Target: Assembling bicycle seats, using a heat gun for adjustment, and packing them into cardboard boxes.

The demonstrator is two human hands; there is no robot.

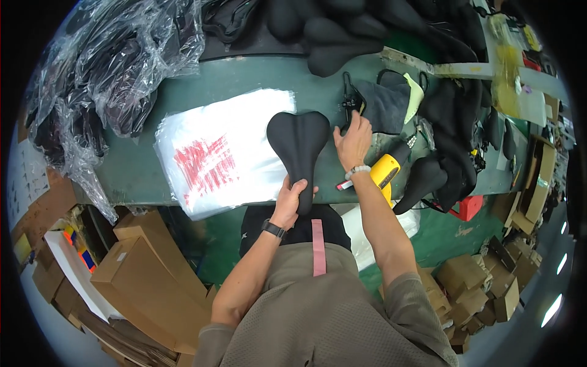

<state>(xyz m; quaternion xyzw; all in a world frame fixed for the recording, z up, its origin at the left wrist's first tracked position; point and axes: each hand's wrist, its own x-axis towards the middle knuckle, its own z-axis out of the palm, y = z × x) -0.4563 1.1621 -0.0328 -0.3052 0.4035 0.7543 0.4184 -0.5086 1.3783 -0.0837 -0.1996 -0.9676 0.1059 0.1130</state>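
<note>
Saddle (298,144) work fills the head view: a black bicycle saddle lies on the green tabletop (202,95), wide end away from the person and narrow nose toward them, partly over a flat stack of clear plastic bags (223,150). The left hand (289,199) wraps its fingers around the nose at the near edge, while the right hand (353,142) rests just beside the wide end with fingers loosely spread on the tabletop, touching a dark piece with a wire clip (374,101); whether it pinches anything I cannot tell. To handle the saddle well, I judge the grip on the nose should stay firm and low so the wide end does not swing, and the free hand should steady the wide end before it is lifted or turned, keeping the slippery top bag from sliding with it. A yellow tool (385,171) lies near the right wrist, and a pile of bare black saddles (446,165) crowds the right side and the far edge. As for packaging, the bag stack is rectangular and see-through white with a block of red print toward its left half. Crumpled clear wrapping holding dark goods (104,67) heaps at the far left. Brown cardboard boxes (147,275) stand on the floor at lower left, smaller ones (483,287) at lower right, beside a red box (468,207). Yellow labels hang at the upper right, too small to make out.
</note>
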